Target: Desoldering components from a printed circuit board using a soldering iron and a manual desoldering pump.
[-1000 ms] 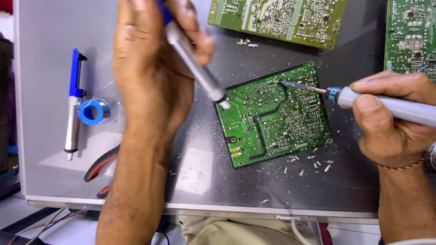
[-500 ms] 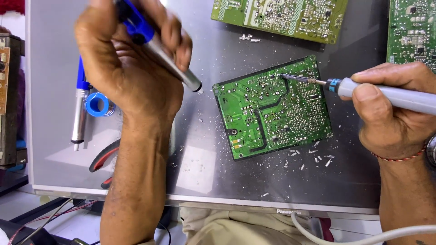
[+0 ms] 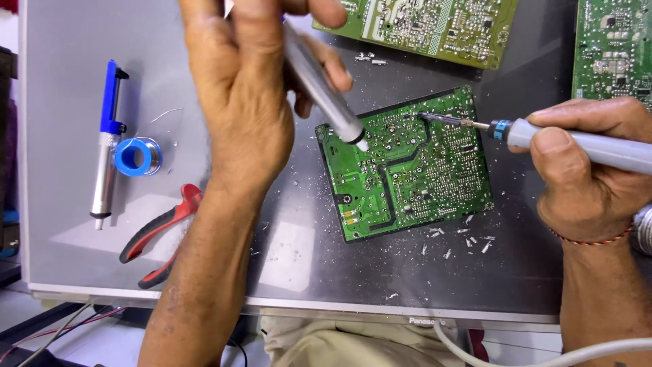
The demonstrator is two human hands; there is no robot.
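A green circuit board (image 3: 414, 166) lies solder side up on a grey panel (image 3: 61, 81). My left hand (image 3: 238, 95) grips a silver desoldering pump (image 3: 319, 88), its white tip resting on the board's left part. My right hand (image 3: 584, 170) holds a grey soldering iron (image 3: 543, 139) by its handle; the iron's metal tip touches the board near its top edge.
A second blue and silver desoldering pump (image 3: 107, 143) and a blue solder spool (image 3: 138, 156) lie at the left. Red-handled pliers (image 3: 159, 234) sit below them. Two more circuit boards (image 3: 435, 24) (image 3: 611, 47) lie at the top. Metal scraps (image 3: 455, 241) are scattered by the board.
My left hand has swung the pump back to the right and down, setting its tip on the board. My right hand keeps the iron on the board's top edge.
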